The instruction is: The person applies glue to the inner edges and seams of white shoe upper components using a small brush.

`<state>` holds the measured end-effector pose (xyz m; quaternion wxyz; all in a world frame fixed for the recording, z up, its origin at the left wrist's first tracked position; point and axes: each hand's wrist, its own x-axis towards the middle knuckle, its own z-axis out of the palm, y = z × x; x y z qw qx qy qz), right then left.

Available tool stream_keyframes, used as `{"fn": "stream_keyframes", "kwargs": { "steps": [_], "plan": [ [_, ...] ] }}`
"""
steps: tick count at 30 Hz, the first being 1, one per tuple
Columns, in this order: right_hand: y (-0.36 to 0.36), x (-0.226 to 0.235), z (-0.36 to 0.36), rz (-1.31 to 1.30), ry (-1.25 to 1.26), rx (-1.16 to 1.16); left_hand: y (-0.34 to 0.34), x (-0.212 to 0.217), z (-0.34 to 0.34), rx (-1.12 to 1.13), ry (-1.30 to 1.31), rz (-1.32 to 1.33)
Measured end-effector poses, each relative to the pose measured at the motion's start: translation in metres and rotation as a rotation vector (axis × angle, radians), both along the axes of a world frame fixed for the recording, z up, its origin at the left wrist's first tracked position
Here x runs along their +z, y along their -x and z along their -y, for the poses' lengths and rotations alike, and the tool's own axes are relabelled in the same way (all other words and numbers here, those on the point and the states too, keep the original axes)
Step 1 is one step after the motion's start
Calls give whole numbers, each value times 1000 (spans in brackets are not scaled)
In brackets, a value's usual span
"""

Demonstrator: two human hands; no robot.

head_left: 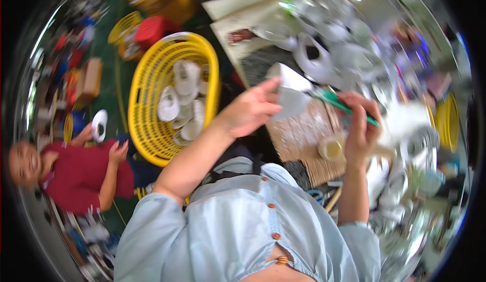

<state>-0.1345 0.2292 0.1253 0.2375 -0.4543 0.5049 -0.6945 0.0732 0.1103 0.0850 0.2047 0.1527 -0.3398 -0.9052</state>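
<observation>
Cluttered workbench, white shoe parts piled everywhere, all a bit blurry. Left hand [250, 111] pinches a white sheet-like piece [289, 93], fingers closed on its edge, forefinger stretched out along it. Right hand [360, 125] is fisted round a green-handled brush [338, 103] whose tip touches that piece. Small glue cup [331, 148] sits below on a cardboard mat [304, 135]. Yellow basket [174, 97] of white pieces stands left, beside a person in red [81, 175].

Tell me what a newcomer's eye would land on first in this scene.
First, the bright yellow basket at left of centre, with white shoe pieces piled inside. Next, the person's left hand holding a pale sheet-like piece at centre, while the right hand works a green-handled tool against it over a cardboard-covered table. At lower left, a co-worker in a red shirt holds another white piece.
</observation>
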Motion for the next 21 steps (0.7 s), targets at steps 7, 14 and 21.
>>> {"fn": "stream_keyframes", "kwargs": {
  "steps": [7, 14, 21],
  "plan": [
    [-15, -21, -38, -297, -111, 78, 21, 18, 1, -42, -109, -14],
    [-25, -32, -52, -115, -95, -45, 34, 18, 6, -52, -253, -82],
    [-21, -25, -36, -251, -69, -127, 40, 18, 15, -127, -349, -164]
  ]
}}
